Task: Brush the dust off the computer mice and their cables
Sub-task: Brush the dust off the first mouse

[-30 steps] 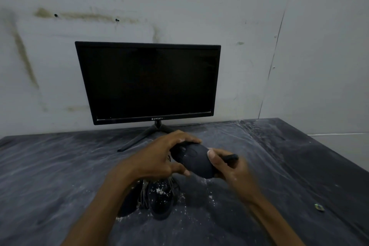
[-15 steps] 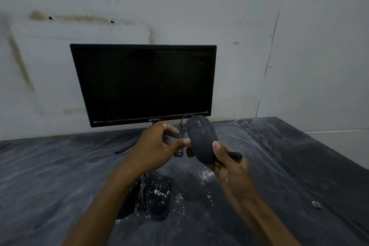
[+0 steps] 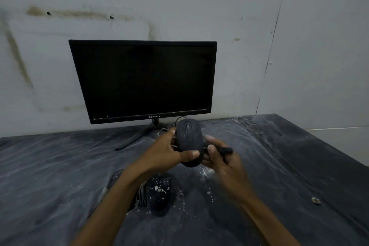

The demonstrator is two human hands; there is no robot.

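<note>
Head view: a black mouse point(image 3: 188, 142) is held upright above the middle of the table point(image 3: 50, 166), gripped by the left hand point(image 3: 165, 152), thumb across its lower end. A dark brush handle point(image 3: 224, 151) is clasped in the right hand point(image 3: 221, 158). Brushing of this mouse seems in hand; bristle contact is called for next. A second, white-speckled mouse point(image 3: 158, 193) lies nearer the front edge.

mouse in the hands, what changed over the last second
The held mouse was tipped from lying sideways to upright, buttons facing the camera, and raised slightly. The left hand regripped its side; the right hand kept the brush. The dusty mouse and monitor stayed put.
</note>
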